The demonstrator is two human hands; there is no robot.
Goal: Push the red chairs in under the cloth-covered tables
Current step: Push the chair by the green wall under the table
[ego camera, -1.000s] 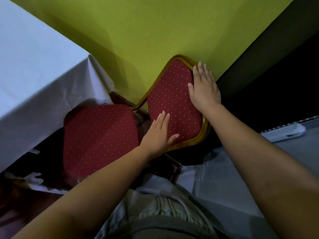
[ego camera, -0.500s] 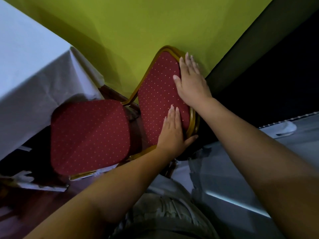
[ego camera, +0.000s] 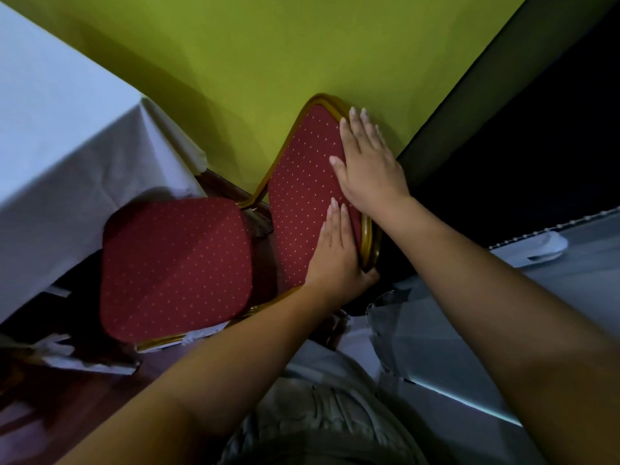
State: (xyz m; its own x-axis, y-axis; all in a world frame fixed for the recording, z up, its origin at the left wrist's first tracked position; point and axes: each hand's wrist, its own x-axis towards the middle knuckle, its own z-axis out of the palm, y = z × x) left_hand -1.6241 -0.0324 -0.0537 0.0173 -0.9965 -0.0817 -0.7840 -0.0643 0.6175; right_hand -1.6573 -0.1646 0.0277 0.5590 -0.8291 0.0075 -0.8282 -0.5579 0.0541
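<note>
**Both hands on the chair back, seat at the cloth's edge**

A yellow-green cloth [ego camera: 268,55] fills the upper middle of the view, its lower edge running down behind the chair. To the left, a white cloth [ego camera: 60,146] drapes over the corner of a tabletop and hangs down, its hem lifted over dark open space beneath.

The red chair [ego camera: 174,263], dotted fabric on a gold frame, stands between the two cloths. Its seat lies just beside the white cloth's hanging edge, the far corner of the seat near or slightly under it; most of the seat is out in the open. The backrest [ego camera: 302,196] rises next to the yellow-green cloth, its top rail touching or just short of it; I cannot tell which.

The right hand [ego camera: 369,169] lies flat and spread against the upper side of the backrest, fingers [ego camera: 355,129] extended along the gold rim, its grip not closed. The left hand [ego camera: 335,260] presses on the lower backrest, fingers straight on the fabric and thumb [ego camera: 369,276] hooked round the frame's edge, a loose grip.
</note>
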